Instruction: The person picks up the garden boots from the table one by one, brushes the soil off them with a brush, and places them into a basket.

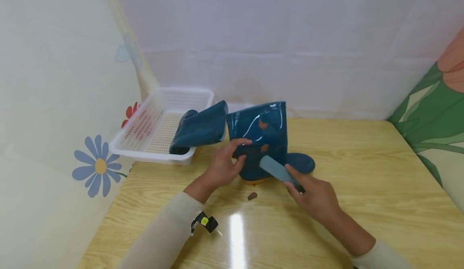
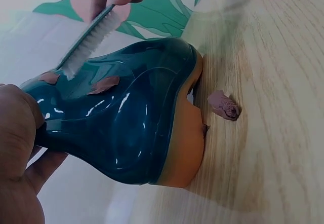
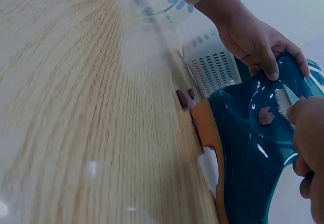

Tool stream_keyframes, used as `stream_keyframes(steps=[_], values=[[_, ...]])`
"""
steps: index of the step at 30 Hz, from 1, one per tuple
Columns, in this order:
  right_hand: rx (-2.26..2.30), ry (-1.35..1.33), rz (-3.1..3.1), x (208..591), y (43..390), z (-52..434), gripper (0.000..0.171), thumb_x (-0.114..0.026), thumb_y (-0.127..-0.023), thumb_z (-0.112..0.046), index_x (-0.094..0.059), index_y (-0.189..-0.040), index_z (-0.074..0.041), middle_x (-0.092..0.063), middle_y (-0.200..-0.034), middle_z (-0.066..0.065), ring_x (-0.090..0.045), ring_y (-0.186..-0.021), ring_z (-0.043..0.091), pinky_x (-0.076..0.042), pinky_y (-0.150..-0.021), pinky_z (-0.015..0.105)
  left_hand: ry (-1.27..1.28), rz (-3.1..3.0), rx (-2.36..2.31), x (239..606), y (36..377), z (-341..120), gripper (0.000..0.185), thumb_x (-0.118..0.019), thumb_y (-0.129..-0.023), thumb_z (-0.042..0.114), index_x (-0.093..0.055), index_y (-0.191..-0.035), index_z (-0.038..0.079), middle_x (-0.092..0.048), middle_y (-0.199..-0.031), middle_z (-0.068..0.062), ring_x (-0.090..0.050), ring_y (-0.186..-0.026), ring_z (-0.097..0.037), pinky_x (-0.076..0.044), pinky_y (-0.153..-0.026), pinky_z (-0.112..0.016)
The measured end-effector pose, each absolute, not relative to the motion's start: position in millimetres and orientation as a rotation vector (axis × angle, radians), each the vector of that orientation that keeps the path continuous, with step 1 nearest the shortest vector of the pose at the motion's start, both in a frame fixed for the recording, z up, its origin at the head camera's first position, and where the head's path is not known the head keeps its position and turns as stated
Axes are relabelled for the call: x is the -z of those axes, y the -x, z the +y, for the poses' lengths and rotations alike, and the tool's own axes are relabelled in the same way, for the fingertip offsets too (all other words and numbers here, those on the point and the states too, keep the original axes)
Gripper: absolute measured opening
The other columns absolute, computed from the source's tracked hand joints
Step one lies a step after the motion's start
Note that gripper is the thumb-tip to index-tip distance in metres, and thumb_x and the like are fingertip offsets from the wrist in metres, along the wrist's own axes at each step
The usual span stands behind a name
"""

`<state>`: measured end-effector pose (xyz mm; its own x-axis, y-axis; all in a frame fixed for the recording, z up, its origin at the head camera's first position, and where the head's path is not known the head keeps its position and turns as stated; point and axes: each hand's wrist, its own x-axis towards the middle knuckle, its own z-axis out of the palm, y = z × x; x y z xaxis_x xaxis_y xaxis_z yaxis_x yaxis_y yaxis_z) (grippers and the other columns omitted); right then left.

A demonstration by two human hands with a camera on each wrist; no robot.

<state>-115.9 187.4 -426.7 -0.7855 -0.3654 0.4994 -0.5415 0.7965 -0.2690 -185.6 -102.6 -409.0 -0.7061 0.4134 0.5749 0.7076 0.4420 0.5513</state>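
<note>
Blue rubber boot (image 1: 277, 134) upright at frame center, bearing brown patches (image 1: 262, 124), left hand (image 1: 224, 166) gripping it between fingers and thumb, right hand (image 1: 317, 196) pinching a brush (image 1: 275, 167), brown lump (image 1: 252, 196) at lower center, 2nd boot (image 1: 199, 126) in white basket (image 1: 148, 155) left of center.

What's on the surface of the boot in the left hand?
At least two brown patches show on the boot, near the brush. Whatever lies under the left hand or behind the brush is covered.
</note>
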Motion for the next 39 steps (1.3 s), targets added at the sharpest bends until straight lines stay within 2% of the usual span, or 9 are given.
stream_keyframes(steps=[2,8,13,17,24,30,32,35,39], values=[[-0.551,-0.721,-2.539,426,118,184,0.051,-0.08,-0.09,-0.029,-0.067,-0.137,-0.012,-0.039,-0.063,-0.012,-0.028,-0.05,0.001,-0.026,-0.044,0.021,0.957,-2.342,1.154,409,185,-102,0.053,-0.066,-0.095,-0.006,-0.051,-0.14,0.017,-0.063,-0.131,-0.011,-0.061,-0.088,-0.017,-0.056,-0.073,-0.028],[-0.467,-0.738,-2.558,427,121,179,0.051,-0.058,-0.103,-0.049,-0.067,-0.138,-0.013,-0.04,-0.062,-0.013,-0.029,-0.05,0.002,-0.026,-0.044,0.021,0.955,-2.356,1.146,408,184,-102,0.052,-0.066,-0.095,-0.004,-0.051,-0.14,0.018,-0.063,-0.133,-0.011,-0.062,-0.084,-0.015,-0.056,-0.071,-0.027],[-0.417,-0.664,-2.621,429,119,185,0.05,-0.075,-0.094,-0.034,-0.067,-0.139,-0.014,-0.04,-0.061,-0.012,-0.029,-0.049,0.004,-0.026,-0.043,0.024,0.949,-2.382,1.143,407,184,-102,0.051,-0.066,-0.096,-0.003,-0.051,-0.14,0.017,-0.063,-0.133,-0.012,-0.063,-0.083,-0.015,-0.057,-0.069,-0.03],[-0.423,-0.681,-2.576,431,120,190,0.053,-0.082,-0.087,-0.027,-0.068,-0.136,-0.012,-0.039,-0.06,-0.012,-0.027,-0.049,0.003,-0.025,-0.042,0.023,0.949,-2.391,1.179,406,184,-102,0.051,-0.064,-0.096,-0.004,-0.05,-0.14,0.017,-0.061,-0.137,-0.012,-0.063,-0.088,-0.018,-0.058,-0.07,-0.035],[-0.5,-0.761,-2.492,429,121,183,0.052,-0.08,-0.088,-0.027,-0.068,-0.136,-0.011,-0.039,-0.062,-0.013,-0.028,-0.051,0.001,-0.024,-0.044,0.02,0.949,-2.396,1.199,406,184,-103,0.051,-0.065,-0.097,-0.004,-0.049,-0.141,0.017,-0.06,-0.138,-0.011,-0.063,-0.09,-0.018,-0.056,-0.072,-0.027],[-0.466,-0.764,-2.515,427,122,176,0.054,-0.084,-0.085,-0.025,-0.069,-0.134,-0.01,-0.042,-0.061,-0.012,-0.029,-0.05,0.002,-0.025,-0.043,0.02,0.949,-2.402,1.223,405,183,-103,0.051,-0.065,-0.097,-0.004,-0.05,-0.141,0.017,-0.06,-0.138,-0.01,-0.063,-0.095,-0.019,-0.056,-0.072,-0.027],[-0.452,-0.733,-2.544,427,121,178,0.053,-0.084,-0.086,-0.026,-0.069,-0.135,-0.011,-0.042,-0.061,-0.013,-0.029,-0.05,0.002,-0.025,-0.043,0.021,0.952,-2.403,1.221,405,183,-103,0.051,-0.065,-0.097,-0.003,-0.05,-0.142,0.017,-0.06,-0.137,-0.01,-0.063,-0.091,-0.018,-0.055,-0.068,-0.026],[-0.432,-0.707,-2.572,429,120,182,0.049,-0.078,-0.092,-0.033,-0.069,-0.135,-0.013,-0.042,-0.06,-0.012,-0.029,-0.049,0.003,-0.026,-0.042,0.022,0.954,-2.401,1.21,406,184,-103,0.052,-0.065,-0.097,-0.003,-0.05,-0.142,0.017,-0.061,-0.135,-0.01,-0.061,-0.085,-0.016,-0.053,-0.062,-0.025],[-0.417,-0.723,-2.524,433,120,189,0.05,-0.057,-0.103,-0.05,-0.07,-0.134,-0.013,-0.046,-0.061,-0.009,-0.029,-0.049,0.003,-0.025,-0.042,0.022,0.945,-2.394,1.197,408,184,-103,0.052,-0.065,-0.097,-0.003,-0.05,-0.141,0.018,-0.062,-0.133,-0.01,-0.058,-0.077,-0.014,-0.051,-0.059,-0.025]])
